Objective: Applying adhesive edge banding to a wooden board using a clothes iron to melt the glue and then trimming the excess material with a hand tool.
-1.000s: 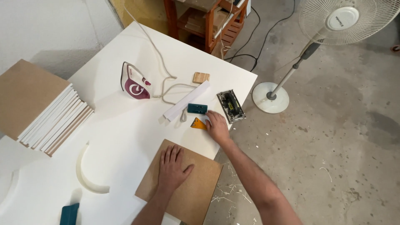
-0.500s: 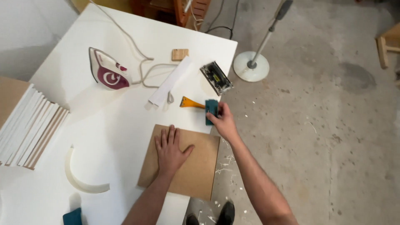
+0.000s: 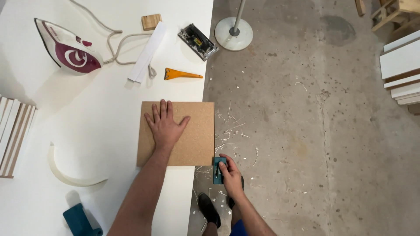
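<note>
My left hand (image 3: pixel 165 126) lies flat, fingers spread, on a square brown chipboard panel (image 3: pixel 194 142) that rests on the white table (image 3: pixel 96 113) and reaches just past its right edge. My right hand (image 3: pixel 229 175) grips a small teal hand tool (image 3: pixel 217 169) at the panel's near right corner, past the table edge.
An orange scraper (image 3: pixel 181 74), a white strip (image 3: pixel 148 51), a small wooden block (image 3: pixel 151 22), a dark rectangular tool (image 3: pixel 197 41) and a maroon and white iron (image 3: pixel 70 53) lie further back. Stacked boards (image 3: pixel 15 131) sit left. A curved white strip (image 3: pixel 72 172) and a teal object (image 3: pixel 81 220) lie near. A fan base (image 3: pixel 233 33) stands on the shaving-strewn floor.
My right hand has carried the teal tool from the far right corner of the panel down to its near right corner. The left hand stays flat on the panel.
</note>
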